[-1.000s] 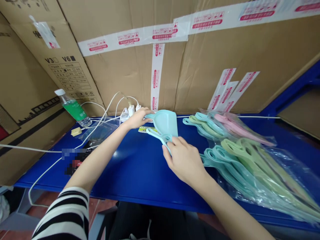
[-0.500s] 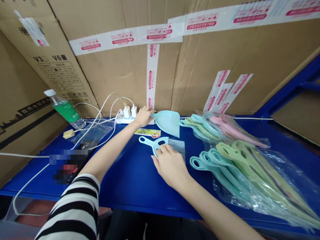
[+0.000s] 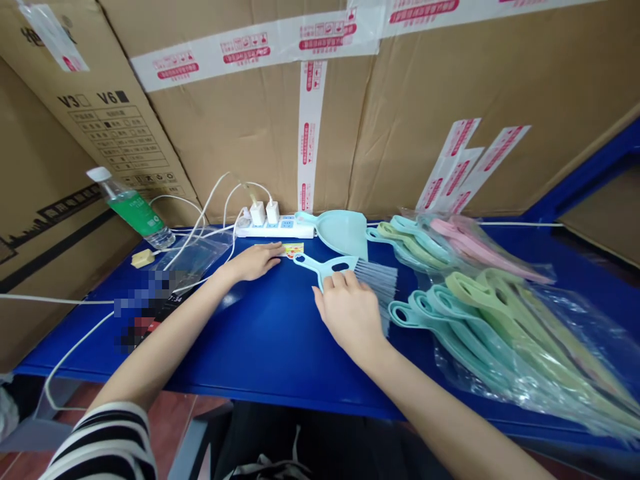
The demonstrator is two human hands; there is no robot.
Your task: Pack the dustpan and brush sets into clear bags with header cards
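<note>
The blue dustpan [image 3: 343, 231] lies at upper centre, its handle by the power strip [image 3: 275, 230], probably set back to leave room for the brush [image 3: 360, 266] at mid-frame. The bagged sets [image 3: 480, 333] sit at the right, likely to spare the middle. The right hand [image 3: 353, 317] is half curled over the brush, touching its body; a firm grip cannot be told. The left hand [image 3: 256, 262] lies nearly flat, fingers over the printed card [image 3: 295, 250]; whether they pinch it is hidden.
</note>
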